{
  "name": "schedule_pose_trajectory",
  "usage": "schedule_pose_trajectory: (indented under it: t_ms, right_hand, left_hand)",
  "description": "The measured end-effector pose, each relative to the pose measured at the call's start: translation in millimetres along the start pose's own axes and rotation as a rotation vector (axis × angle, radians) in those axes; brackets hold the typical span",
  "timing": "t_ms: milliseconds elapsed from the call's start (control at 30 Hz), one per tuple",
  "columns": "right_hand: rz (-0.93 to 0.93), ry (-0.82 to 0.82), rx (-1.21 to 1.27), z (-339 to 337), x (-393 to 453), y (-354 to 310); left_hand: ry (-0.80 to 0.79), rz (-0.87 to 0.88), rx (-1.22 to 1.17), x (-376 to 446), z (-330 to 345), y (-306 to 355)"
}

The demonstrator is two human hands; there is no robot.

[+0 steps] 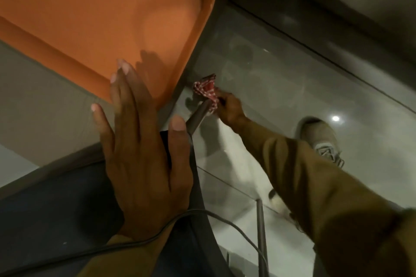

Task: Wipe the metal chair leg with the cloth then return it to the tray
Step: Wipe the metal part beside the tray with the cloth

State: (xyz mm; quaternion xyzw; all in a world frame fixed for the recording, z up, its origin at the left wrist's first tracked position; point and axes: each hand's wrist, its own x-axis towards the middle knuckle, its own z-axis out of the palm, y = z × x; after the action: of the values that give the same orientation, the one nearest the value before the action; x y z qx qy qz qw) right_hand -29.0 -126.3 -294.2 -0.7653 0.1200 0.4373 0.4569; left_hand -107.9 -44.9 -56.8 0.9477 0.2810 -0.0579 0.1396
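Note:
Low beside the table, my right hand (229,108) grips a red-and-white checked cloth (207,90) bunched around the lower end of a grey metal chair leg (198,117). The leg slants from under the dark chair seat (56,204) down toward the floor. My left hand (139,153) lies flat with fingers spread on the seat's edge, its fingertips reaching the rim of an orange tray (90,13). The tray sits on the grey table and holds nothing.
The grey table (45,108) fills the left side. A second metal chair leg (261,231) stands lower right. A grey cable (202,213) crosses my left wrist. My shoe (319,139) rests on the glossy tiled floor (292,63).

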Motion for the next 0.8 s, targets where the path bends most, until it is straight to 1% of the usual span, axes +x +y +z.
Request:
schedule_pose_trajectory:
  t_ms: [33,67,100,133,200,233,333,367,400,433,467,533,600,633,733,800]
  right_hand:
    - [0.121,-0.021,0.067,3.4,12.6,5.6]
    - [0.159,-0.038,0.090,6.1,16.4,7.1]
    - [0.140,-0.058,0.018,3.7,7.4,-3.9]
    - [0.120,-0.094,0.015,3.5,-4.9,-14.2]
    - [-0.036,-0.118,-0.075,-6.6,-44.2,-21.3]
    - [-0.099,-0.154,-0.063,-14.7,-74.5,-31.1]
    - [-0.304,-0.209,0.236,-28.4,-154.6,-54.9]
    - [-0.349,-0.204,0.269,-27.6,-172.8,-60.9]
    - [-0.353,-0.188,0.300,-25.2,-182.4,-64.9]
    - [-0.314,-0.175,0.359,-22.4,-183.9,-65.0]
    - [-0.247,-0.179,0.429,-20.5,-182.0,-66.0]
    - [-0.236,-0.134,0.393,-18.4,-160.3,-58.2]
    - [-0.276,-0.106,0.213,-10.1,-126.1,-42.0]
    - [-0.248,-0.087,0.147,-6.0,-106.9,-31.3]
    - [-0.079,-0.067,0.035,5.1,-34.8,-2.3]
    - [0.071,-0.071,0.047,12.8,4.0,8.4]
  left_hand:
    - [0.000,-0.001,-0.013,0.2,0.3,0.0]
    - [0.004,0.002,-0.025,0.5,1.1,0.1]
    - [0.008,0.006,-0.028,1.0,1.9,-1.0]
    - [0.009,0.007,-0.024,0.5,2.1,-2.1]
    - [0.010,0.003,-0.016,0.4,2.4,-2.4]
    - [0.009,-0.004,-0.011,0.3,2.8,-2.6]
    - [0.016,-0.008,0.010,2.9,3.1,-3.0]
    - [0.017,-0.006,0.020,3.5,3.5,-3.2]
    - [0.020,-0.007,0.030,3.8,3.7,-3.3]
    - [0.023,-0.010,0.036,3.8,3.2,-3.3]
    - [0.027,-0.012,0.036,3.9,2.5,-2.7]
    - [0.034,-0.003,0.024,5.9,2.4,-1.0]
    - [0.035,-0.001,0.020,6.6,2.1,-1.2]
    - [0.029,-0.005,0.013,5.6,1.3,-0.8]
    - [0.024,-0.010,-0.026,4.0,-0.3,1.6]
    - [0.023,-0.004,-0.039,6.8,-0.7,3.8]
